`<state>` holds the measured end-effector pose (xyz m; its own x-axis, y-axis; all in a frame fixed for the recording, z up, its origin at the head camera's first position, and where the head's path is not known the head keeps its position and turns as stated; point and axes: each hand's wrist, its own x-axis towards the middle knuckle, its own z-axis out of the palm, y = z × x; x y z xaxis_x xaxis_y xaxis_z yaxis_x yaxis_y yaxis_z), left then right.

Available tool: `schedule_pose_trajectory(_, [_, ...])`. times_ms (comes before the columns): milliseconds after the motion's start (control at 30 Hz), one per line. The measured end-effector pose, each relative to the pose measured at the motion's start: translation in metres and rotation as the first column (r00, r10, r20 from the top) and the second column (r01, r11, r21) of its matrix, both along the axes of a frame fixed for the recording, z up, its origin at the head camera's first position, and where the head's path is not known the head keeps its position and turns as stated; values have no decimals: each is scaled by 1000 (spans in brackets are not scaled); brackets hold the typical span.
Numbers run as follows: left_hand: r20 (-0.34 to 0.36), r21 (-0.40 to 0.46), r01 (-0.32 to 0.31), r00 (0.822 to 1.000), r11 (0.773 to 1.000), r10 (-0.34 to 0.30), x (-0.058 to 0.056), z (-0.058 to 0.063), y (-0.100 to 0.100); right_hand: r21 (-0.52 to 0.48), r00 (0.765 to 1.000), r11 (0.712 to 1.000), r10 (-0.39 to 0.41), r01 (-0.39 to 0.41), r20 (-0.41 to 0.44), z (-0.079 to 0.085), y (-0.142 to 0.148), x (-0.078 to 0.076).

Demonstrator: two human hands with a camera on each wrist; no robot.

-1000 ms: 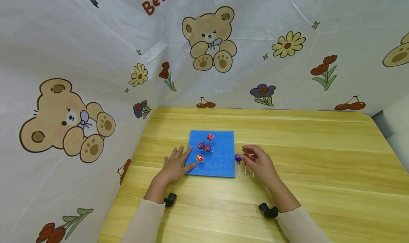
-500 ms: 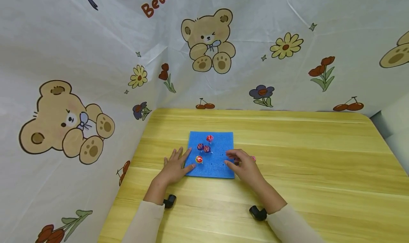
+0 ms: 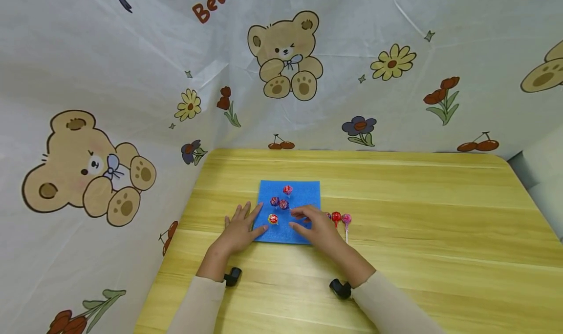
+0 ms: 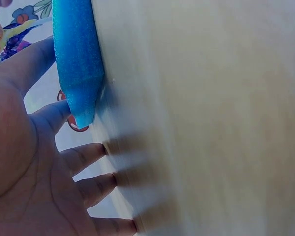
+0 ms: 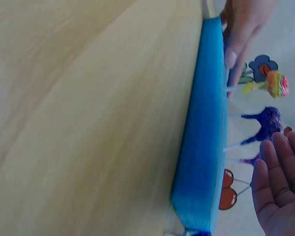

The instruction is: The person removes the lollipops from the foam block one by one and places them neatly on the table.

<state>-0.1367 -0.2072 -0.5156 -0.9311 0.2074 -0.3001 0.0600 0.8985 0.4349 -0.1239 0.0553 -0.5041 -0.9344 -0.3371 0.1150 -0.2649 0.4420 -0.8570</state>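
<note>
A blue foam board (image 3: 281, 234) lies on the table, with lollipops standing in it by their sticks. Among them are a red-and-yellow lollipop (image 3: 273, 219), two purple ones (image 3: 284, 204) side by side, and a pink-red one (image 3: 287, 190) farther back. My left hand (image 3: 237, 231) is spread at the board's left edge. In the left wrist view its thumb and index finger (image 4: 54, 117) reach the foam, while the other fingers press the table. Over the board's right half is my right hand (image 3: 317, 229), fingers gently bent, thumb apart, nothing between them, close to the purple lollipops.
Right of the board, a red lollipop (image 3: 336, 217), a pink lollipop (image 3: 346, 219) and a partly hidden purple one lie in a row on the wooden table (image 3: 418, 236). A bear-print cloth (image 3: 334, 99) hangs behind and to the left.
My right hand has moved left from above the lying lollipops to over the foam board, near the standing ones. The left hand keeps its place on the board's edge.
</note>
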Motion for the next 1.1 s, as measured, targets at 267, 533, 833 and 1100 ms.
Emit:
schedule_pose_trajectory(267, [-4, -5, 11, 1000, 1000, -11, 0, 0, -1, 37, 999, 998, 45, -45, -6, -2, -18, -1])
schedule_pose_trajectory(533, [-7, -1, 8, 1000, 1000, -8, 0, 0, -1, 70, 998, 996, 57, -54, -32, -1, -28, -1])
schedule_pose_trajectory(833, [-9, -7, 16, 1000, 1000, -16, 0, -3, -2, 76, 997, 995, 70, -67, -24, -2, -34, -2])
schedule_pose_trajectory(1100, [-16, -9, 23, 1000, 1000, -23, -1, -4, -3, 119, 994, 990, 87, -79, -67, 1, -41, -5])
